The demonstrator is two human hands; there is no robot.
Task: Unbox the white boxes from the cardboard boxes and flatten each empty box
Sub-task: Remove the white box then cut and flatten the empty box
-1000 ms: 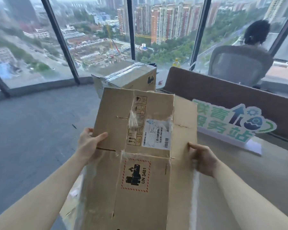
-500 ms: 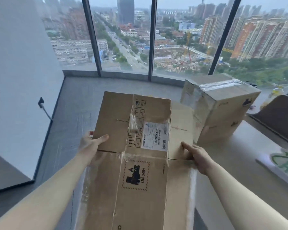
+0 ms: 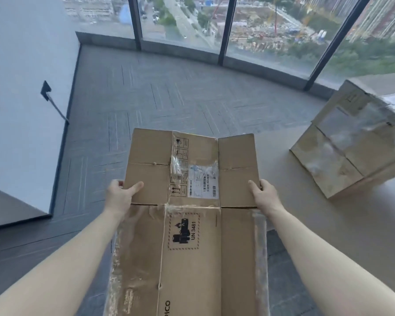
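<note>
A flattened cardboard box (image 3: 192, 224) with a shipping label and a UN 3481 mark hangs in front of me, over the floor at the table's left end. My left hand (image 3: 120, 195) grips its left edge, thumb on top. On the other side my right hand (image 3: 263, 195) grips the right edge the same way. A second cardboard box (image 3: 351, 142), taped shut, stands on the table at the right. No white boxes show.
The beige table (image 3: 328, 224) runs along my right. Grey carpet (image 3: 169, 94) stretches ahead to floor-to-ceiling windows (image 3: 271, 26). A white wall (image 3: 21, 87) stands on the left, with a dark wedge-shaped fitting (image 3: 46, 90) low on it.
My view has swung left and down, away from the desk divider and the seated person. The flattened box stays held in both hands and now hangs over the carpet.
</note>
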